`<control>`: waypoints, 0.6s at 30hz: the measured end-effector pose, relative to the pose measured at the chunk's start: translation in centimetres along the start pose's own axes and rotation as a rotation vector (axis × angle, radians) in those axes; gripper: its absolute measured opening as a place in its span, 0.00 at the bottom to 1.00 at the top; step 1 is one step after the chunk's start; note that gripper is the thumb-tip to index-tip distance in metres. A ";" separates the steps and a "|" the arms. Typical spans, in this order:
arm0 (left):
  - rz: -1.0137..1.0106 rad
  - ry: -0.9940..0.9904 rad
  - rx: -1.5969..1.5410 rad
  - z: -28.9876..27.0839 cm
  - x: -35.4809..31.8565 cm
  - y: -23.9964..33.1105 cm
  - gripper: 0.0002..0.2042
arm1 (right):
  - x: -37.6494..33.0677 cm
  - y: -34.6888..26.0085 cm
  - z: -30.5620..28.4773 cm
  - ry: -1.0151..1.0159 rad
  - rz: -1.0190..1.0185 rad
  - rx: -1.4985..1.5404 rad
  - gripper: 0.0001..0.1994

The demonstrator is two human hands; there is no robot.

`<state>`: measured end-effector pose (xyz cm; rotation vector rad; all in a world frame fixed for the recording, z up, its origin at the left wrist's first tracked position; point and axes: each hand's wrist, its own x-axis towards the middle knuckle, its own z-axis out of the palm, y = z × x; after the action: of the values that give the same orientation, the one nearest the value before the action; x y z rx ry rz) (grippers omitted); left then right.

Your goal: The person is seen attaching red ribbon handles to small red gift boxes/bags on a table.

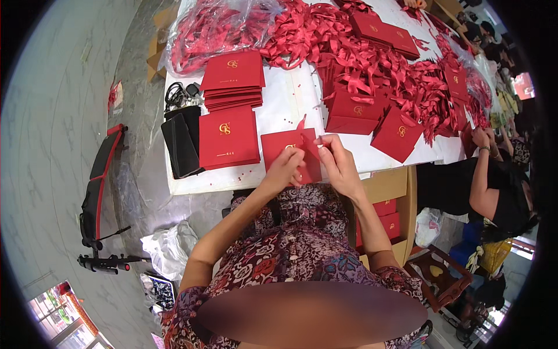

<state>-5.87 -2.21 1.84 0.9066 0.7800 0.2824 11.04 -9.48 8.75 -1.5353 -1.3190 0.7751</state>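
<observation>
A flat red paper gift bag (273,145) with gold print lies at the table's near edge, right in front of me. A red ribbon (301,124) shows at its upper part. Over the bag's lower middle is my left hand (284,169), its fingers curled closed; what they hold, if anything, is hidden. My right hand (340,166) is at the bag's right edge, thumb and forefinger pinched near the ribbon; a small dark and pale tip shows there, too small to name. Left of the bag stand two piles of red bags (229,138), one behind the other.
Heaps of red ribbons (302,29), some in clear plastic (224,35), cover the table's far side. Ribboned red bags (354,113) lie to the right. A black pouch (181,139) and cables sit left. An open carton (410,209) stands below; another person's arm (483,180) is at right.
</observation>
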 end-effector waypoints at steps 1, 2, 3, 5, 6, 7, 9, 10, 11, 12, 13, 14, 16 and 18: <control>0.236 0.217 0.478 -0.1 -0.5 0.5 0.16 | 0.3 0.6 0.3 0.001 -0.001 0.002 0.11; 0.418 0.340 0.929 0.5 -1.7 2.6 0.21 | 0.5 1.3 0.6 -0.018 0.037 -0.072 0.10; 0.416 0.336 0.931 0.2 -1.4 2.3 0.21 | 0.7 2.1 0.9 -0.037 0.074 -0.146 0.10; 0.610 0.552 1.291 -0.7 -0.3 1.6 0.28 | 1.5 2.8 2.1 -0.065 -0.017 -0.213 0.09; 0.552 0.536 1.361 -0.9 0.1 1.3 0.31 | 1.8 3.3 2.6 -0.089 -0.103 -0.280 0.09; 0.554 0.535 1.362 -1.2 0.5 1.2 0.31 | 2.0 3.9 3.2 -0.087 -0.103 -0.280 0.09; 0.416 0.472 1.298 -1.6 1.2 0.8 0.31 | 2.2 5.0 4.0 -0.089 -0.040 -0.377 0.08; 0.416 0.471 1.299 -1.5 1.4 1.0 0.31 | 2.2 5.4 4.1 -0.085 -0.037 -0.379 0.08; 0.387 0.458 1.272 -1.3 1.7 1.3 0.30 | 2.2 5.7 4.2 -0.084 -0.036 -0.379 0.08; 0.357 0.445 1.245 -1.1 1.8 1.4 0.30 | 2.2 5.9 4.3 -0.050 -0.051 -0.350 0.08; 0.357 0.441 1.246 -0.7 1.7 1.6 0.30 | 2.2 6.1 4.3 -0.014 -0.064 -0.322 0.08; 0.438 0.472 1.274 -0.2 1.4 1.6 0.28 | 2.2 6.2 4.3 -0.012 -0.061 -0.323 0.08; 0.519 0.500 1.301 0.2 1.1 1.4 0.26 | 2.1 6.2 4.3 0.005 -0.039 -0.294 0.07; 0.544 0.466 1.264 0.1 1.0 1.1 0.25 | 2.1 6.0 4.0 -0.005 -0.019 -0.308 0.07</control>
<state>-4.98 -1.06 2.27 2.3171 1.1372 0.4925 10.17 -6.38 1.96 -1.7581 -1.5076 0.5829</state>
